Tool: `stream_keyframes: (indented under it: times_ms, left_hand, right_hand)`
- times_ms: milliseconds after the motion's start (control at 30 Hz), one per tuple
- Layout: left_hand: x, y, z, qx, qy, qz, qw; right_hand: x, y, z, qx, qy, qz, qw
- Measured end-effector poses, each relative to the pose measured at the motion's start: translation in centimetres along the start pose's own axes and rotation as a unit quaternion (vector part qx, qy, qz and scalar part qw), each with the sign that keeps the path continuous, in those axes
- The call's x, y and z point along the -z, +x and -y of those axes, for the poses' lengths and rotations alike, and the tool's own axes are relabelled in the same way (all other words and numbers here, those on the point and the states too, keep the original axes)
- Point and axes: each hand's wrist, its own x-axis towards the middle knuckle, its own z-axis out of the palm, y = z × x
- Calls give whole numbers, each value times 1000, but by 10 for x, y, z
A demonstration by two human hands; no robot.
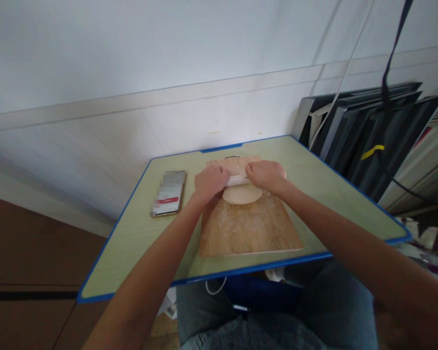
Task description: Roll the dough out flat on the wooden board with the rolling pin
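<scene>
Both my hands grip a pale rolling pin (238,180), lying crosswise near the far end of a wooden board (251,228). My left hand (211,180) is closed round its left end, and my right hand (265,174) is closed round the right end. Under the pin and toward me lies a flattened, rounded piece of dough (243,194); its far part is hidden behind the pin. White flour dusts the board's surface.
The board rests on a pale green table (131,257) with a blue edge. Left of the board lies a phone (171,192), its screen lit. A white wall (190,116) stands behind. Dark flat panels (365,121) lean at the right, with a black cable (386,82) hanging before them.
</scene>
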Motion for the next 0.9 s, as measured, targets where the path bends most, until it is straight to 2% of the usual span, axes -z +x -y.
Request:
stream_keyframes:
  times_ms: [367,467,633,900]
  left_hand:
    - [-7,16,4,-12,-21,-1,1000]
    - [-4,11,3,-11,-17,-4,1000]
    - [-3,2,1,-19,6,-18,1000]
    - [-8,16,4,-9,-18,-4,1000]
  right_hand:
    - [-6,26,-4,18,17,17,1000]
    - [-7,23,-4,18,19,26,999]
    - [-3,6,-2,54,-4,-7,999]
    - [-9,27,-4,30,25,22,999]
